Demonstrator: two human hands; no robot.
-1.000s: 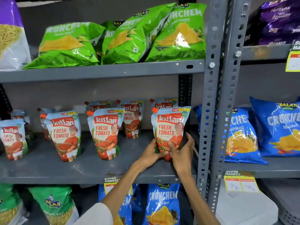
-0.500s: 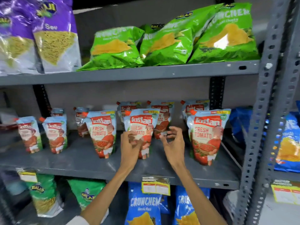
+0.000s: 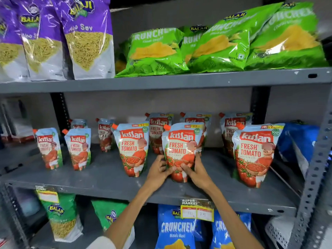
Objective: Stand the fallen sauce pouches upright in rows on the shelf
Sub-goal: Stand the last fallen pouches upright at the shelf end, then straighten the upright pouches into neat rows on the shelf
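Several Kissan tomato sauce pouches stand upright in two rows on the grey middle shelf [image 3: 107, 182]. Both hands hold the front middle pouch [image 3: 182, 142] at its base: my left hand [image 3: 159, 172] grips its lower left side, my right hand [image 3: 196, 172] its lower right. That pouch stands upright near the shelf's front. Another front pouch [image 3: 133, 148] stands just to its left, and one more [image 3: 255, 153] at the right end. Two smaller pouches [image 3: 48, 148] stand farther left. The back-row pouches [image 3: 159, 130] are partly hidden behind the front ones.
Green Crunchem chip bags [image 3: 224, 42] and purple Sev bags [image 3: 86, 36] fill the shelf above. Blue chip bags [image 3: 177, 229] and green bags [image 3: 61, 218] sit below. A grey perforated upright [image 3: 316, 177] bounds the shelf at the right. A yellow price tag [image 3: 196, 212] hangs on the shelf's front edge.
My hands left the right-end pouch, moved left, and now both grip the base of the front middle pouch. The camera has swung left and come closer.
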